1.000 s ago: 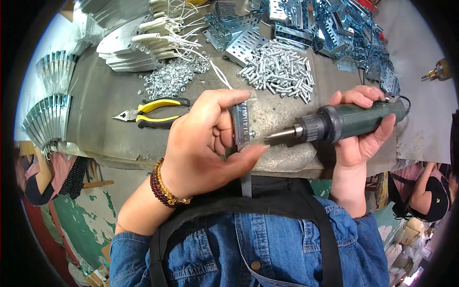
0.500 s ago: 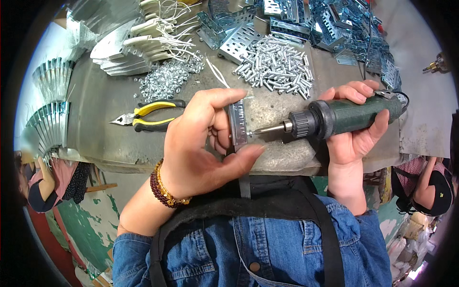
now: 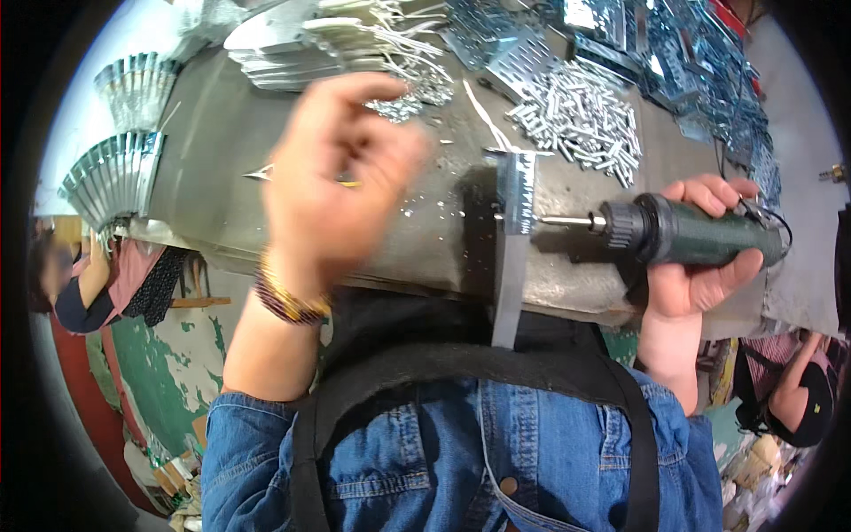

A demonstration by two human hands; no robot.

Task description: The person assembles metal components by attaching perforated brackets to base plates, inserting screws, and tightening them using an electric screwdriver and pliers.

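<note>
Denim jacket (image 3: 461, 461) and black strap (image 3: 461, 363) lowest in view, nearest the wearer. Right hand (image 3: 700, 266) wrapped tight round a green driver (image 3: 700, 232), fingers over the top, thumb underneath. Driver lies level, bit pointing toward the left hand, its tip against a metal strip (image 3: 514, 222). Strip stands upright at the near edge of the desk (image 3: 230, 160), its lower end hanging past the edge; no hand on it.

Left hand (image 3: 337, 177) raised above the desk, well apart from the strip, blurred. Fingers loosely spread, holding nothing as far as the blur allows. Beaded bracelet (image 3: 288, 301) on its wrist. Pliers (image 3: 266, 173) poke out from behind this hand: pointed tip and a bit of yellow grip only.

Beyond the right hand, a heap of screws (image 3: 581, 120). Past the left hand, a stack of flat metal plates (image 3: 292, 49) with white wires. Far right corner piled with blue-grey brackets (image 3: 700, 62). Left of the left hand, fanned metal pieces (image 3: 115, 173) at the desk's end.
</note>
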